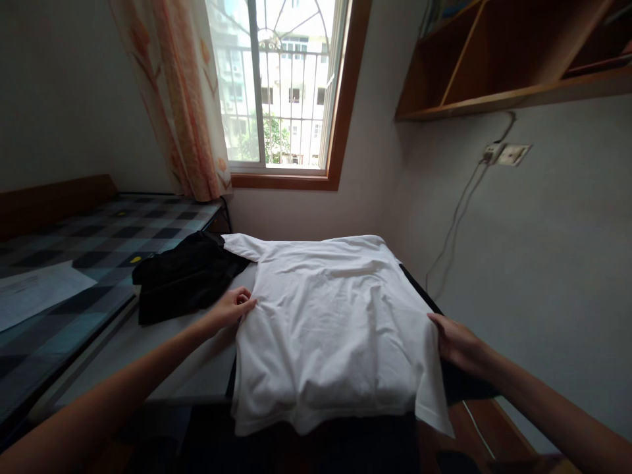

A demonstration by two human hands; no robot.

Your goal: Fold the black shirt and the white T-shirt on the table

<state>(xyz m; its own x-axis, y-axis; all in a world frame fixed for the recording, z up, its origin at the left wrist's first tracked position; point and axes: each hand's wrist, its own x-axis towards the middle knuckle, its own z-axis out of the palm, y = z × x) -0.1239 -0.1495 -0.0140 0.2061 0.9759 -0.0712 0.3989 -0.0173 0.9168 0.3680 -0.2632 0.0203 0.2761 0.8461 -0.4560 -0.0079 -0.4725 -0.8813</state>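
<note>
two hands, left (232,308) and right (457,342), each grip closed on one white shirt (330,322) beside one black garment (185,276).

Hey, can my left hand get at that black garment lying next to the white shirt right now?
Probably yes: the left hand rests at the white shirt edge, the black garment just beyond it, nothing between.

A home bedroom is showing here: a bed (74,263) with a checked cover is lying at the left, a peach curtain (182,99) is hanging by the barred far window (281,85), and wooden shelves (503,59) are sitting high on the right wall.
</note>
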